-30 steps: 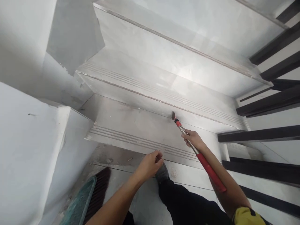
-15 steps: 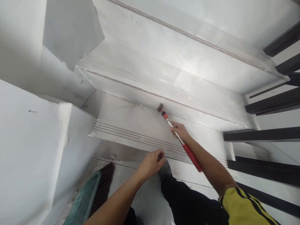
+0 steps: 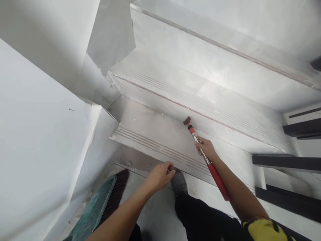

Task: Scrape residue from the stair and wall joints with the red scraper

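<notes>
My right hand [image 3: 206, 147] is closed around the metal shaft of a long-handled scraper [image 3: 216, 179] with a red grip. The scraper's small brown head [image 3: 187, 121] meets the back of a stair tread [image 3: 147, 122], where the tread joins the riser. The red grip lies along my right forearm. Above my shoe [image 3: 179, 182], by the front edge of that tread, is my left hand [image 3: 162, 174]. Its fingers curl loosely, the thumb a little apart from them, and I see nothing held; the palm side is partly hidden.
A green brush head with dark bristles [image 3: 96, 204] lies at lower left beside the white wall [image 3: 37, 134]. Small debris bits [image 3: 129, 163] lie below the tread's front edge. Dark railing bars [image 3: 278, 160] line the right side, and more steps [image 3: 213, 60] rise ahead.
The view has shifted, so the stairs appear farther right and slightly lower. The scraper head, blurred before, is now sharp and still at the back of the tread. My left hand has barely moved.
</notes>
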### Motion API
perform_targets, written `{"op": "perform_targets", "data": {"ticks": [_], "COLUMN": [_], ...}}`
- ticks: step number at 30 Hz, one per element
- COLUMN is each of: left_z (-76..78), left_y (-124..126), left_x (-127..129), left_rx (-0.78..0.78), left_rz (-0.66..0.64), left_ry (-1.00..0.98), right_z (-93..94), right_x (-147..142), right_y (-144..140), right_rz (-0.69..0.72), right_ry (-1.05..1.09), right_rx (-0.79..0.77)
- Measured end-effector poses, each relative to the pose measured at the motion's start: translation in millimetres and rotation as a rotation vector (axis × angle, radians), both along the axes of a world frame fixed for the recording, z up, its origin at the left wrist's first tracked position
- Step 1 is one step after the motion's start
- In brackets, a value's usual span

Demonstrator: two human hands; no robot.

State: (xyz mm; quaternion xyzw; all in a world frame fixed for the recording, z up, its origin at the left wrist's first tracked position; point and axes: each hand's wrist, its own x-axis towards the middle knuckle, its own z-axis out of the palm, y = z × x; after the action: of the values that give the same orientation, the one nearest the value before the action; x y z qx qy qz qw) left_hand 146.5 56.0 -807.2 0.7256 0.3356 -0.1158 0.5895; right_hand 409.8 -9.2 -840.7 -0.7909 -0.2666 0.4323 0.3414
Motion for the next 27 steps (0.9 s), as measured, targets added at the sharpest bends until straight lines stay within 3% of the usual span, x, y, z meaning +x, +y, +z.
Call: {"op": "perform_targets", "data": {"ticks": [4,9,12,15,19,21,25,27], "left_z": [-0.3,-0.8,-5.2,-10.0,-16.9,-21.2,-27.1,-27.8], "left_y": [-1.3,-0.1,1.0,2.8,7.3,8.6,8.5,8.9], "left_x": [1.7,7.2,9.1,6.6,0.0,0.7,11.3,16.0], "left_rx": [-0.003,-0.005,0.004,0.004,0.020,0.025,0.013,0.002], "left_rz": [-0.026,-0.055,-0.060,-0.066,-0.043,-0.042,-0.067,-0.074], "left_ry": [0.005,-0.003,0.011,0.006,0.028,0.042,0.063,0.065], "right_z": [-3.2,-5.6,-6.3,-2.0,8.2,12.0,20.4,27.7], "right_x": [-1.9,-7.2,-7.4,0.1,9.8,5.5,-8.4,-7.4], "right_y": [3.7,16.0,23.8,5.1,-33.0,-23.0,33.0,35.6], "right_rz": [0.049,-0.004,0.077,0.089,-0.118,-0.119,0.030,0.024], "right_ry": [-0.032,-0.069,-0.053,-0.070,-0.084,-0.063,0.020,0.059], "right_rx": [0.022,-0.017,0.026,0.023,-0.033,-0.011,0.091,0.119]}}
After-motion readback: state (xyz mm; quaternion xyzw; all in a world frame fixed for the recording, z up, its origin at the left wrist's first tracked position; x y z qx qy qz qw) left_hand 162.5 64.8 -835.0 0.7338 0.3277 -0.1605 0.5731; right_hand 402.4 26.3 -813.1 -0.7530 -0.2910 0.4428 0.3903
